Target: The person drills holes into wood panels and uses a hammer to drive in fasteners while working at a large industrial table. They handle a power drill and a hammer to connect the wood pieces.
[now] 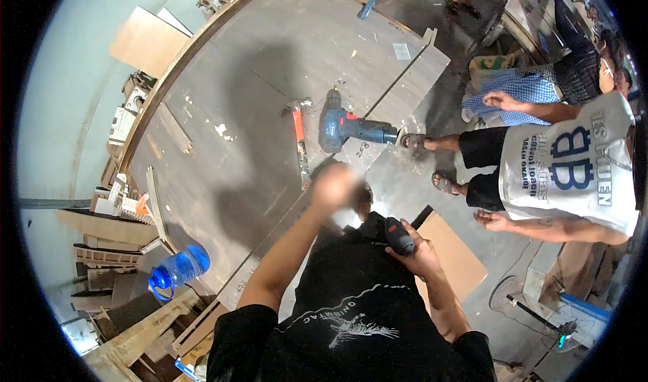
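My right hand (420, 252) is closed around a dark cordless drill (399, 236) with a red switch, held close in front of my black shirt. A bright patch of light shows just beyond the tool. My left hand (335, 187) is over the near edge of the large grey-brown board, smeared by motion, so its fingers do not show clearly. Just past that hand, a blue-and-black cordless drill (332, 123) lies on its side on the board (270, 112). Left of it lies a hammer (299, 139) with an orange-red handle.
A co-worker in a white sleeveless shirt (567, 159) stands at the right. A blue water jug (182, 268) rests at the left, near stacked wood offcuts (121, 233). A tan panel (453, 250) is beside my right arm. A standing fan (540, 311) occupies the lower right.
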Tool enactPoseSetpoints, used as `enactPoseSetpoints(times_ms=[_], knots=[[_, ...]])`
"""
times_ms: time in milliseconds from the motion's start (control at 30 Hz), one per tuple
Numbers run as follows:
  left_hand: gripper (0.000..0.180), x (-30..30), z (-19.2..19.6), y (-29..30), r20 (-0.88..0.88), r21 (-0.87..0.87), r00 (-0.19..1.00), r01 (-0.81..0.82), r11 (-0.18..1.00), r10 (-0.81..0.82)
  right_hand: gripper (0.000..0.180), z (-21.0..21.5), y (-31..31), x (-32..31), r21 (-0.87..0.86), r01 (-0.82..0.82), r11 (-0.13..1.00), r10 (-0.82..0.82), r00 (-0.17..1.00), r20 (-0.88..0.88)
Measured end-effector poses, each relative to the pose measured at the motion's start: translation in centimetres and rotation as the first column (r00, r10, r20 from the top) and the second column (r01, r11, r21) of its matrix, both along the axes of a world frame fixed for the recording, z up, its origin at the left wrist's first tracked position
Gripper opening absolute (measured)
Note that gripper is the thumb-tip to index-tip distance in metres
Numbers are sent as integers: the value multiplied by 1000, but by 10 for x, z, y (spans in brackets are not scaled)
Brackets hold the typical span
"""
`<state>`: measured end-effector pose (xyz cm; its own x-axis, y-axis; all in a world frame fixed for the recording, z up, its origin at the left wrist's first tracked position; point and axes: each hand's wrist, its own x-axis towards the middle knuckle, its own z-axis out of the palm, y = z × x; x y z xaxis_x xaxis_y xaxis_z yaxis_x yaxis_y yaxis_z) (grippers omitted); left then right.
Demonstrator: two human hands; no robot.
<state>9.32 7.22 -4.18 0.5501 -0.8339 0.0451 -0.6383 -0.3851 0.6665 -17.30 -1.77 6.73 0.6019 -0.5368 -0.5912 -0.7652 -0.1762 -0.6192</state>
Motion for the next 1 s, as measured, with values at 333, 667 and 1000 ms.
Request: enactPoseSetpoints(times_ms=[333, 667, 1000], knots=[[19, -20, -23, 29, 24, -249, 991, -122, 961, 132, 86, -10, -18, 11, -74, -180, 981, 191, 961, 198], [30, -28, -14, 20, -141, -108, 964, -240, 965, 225, 88, -5, -20, 24, -2, -257, 966, 250, 939, 237], [26, -31, -27, 17, -116, -168, 964, -258, 952, 241, 88, -12, -23, 13, -142, -285, 948, 316, 891, 326]])
